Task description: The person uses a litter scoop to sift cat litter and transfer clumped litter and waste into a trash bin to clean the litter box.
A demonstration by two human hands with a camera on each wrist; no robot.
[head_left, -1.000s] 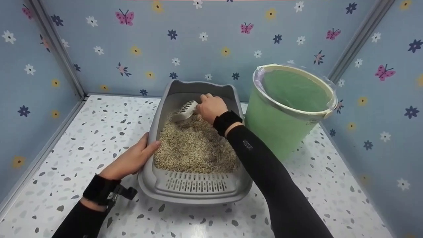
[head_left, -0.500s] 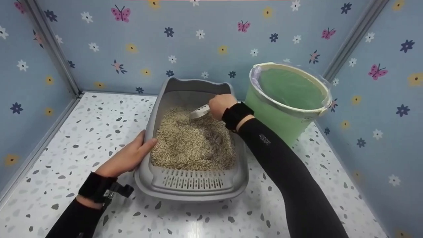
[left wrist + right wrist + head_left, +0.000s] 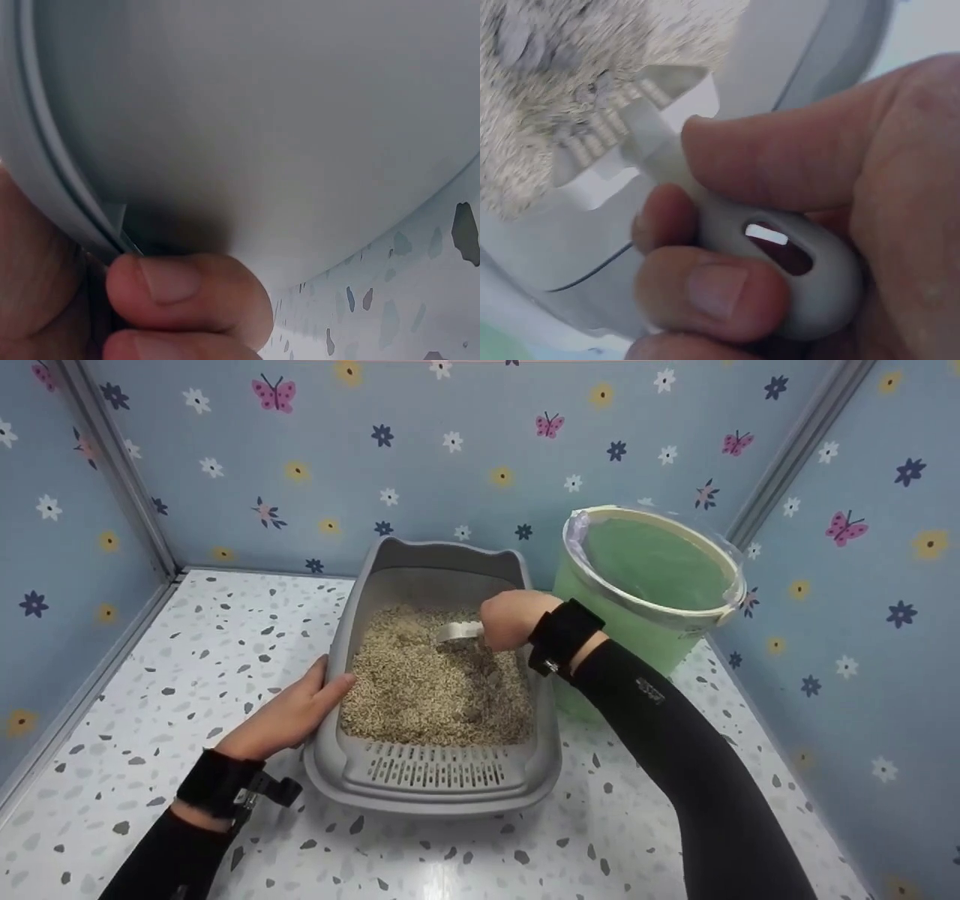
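A grey litter box (image 3: pixel 435 804) stands on the speckled surface, holding tan, grainy litter (image 3: pixel 412 697). My left hand (image 3: pixel 292 716) grips its left rim; in the left wrist view the fingers (image 3: pixel 191 296) curl under the edge (image 3: pixel 56 161), and the thumb lies on top in the head view. Over the right back part of the litter, my right hand (image 3: pixel 514 619) holds a light-coloured slotted litter scoop (image 3: pixel 459 631). In the right wrist view its handle (image 3: pixel 825 296) lies between thumb and curled fingers, and its slotted head dips to the litter. Darker clumps show near it.
A green bucket (image 3: pixel 637 637) with a clear liner stands right of the box, close behind the right wrist. Flower-printed panels (image 3: pixel 435 457) wall in the back and both sides. Speckled white surface (image 3: pixel 247 645) shows around the box.
My right hand has moved right and nearer me with the scoop, whose slotted face has turned from view. The left hand keeps its grip on the rim. The whole head view has shifted slightly.
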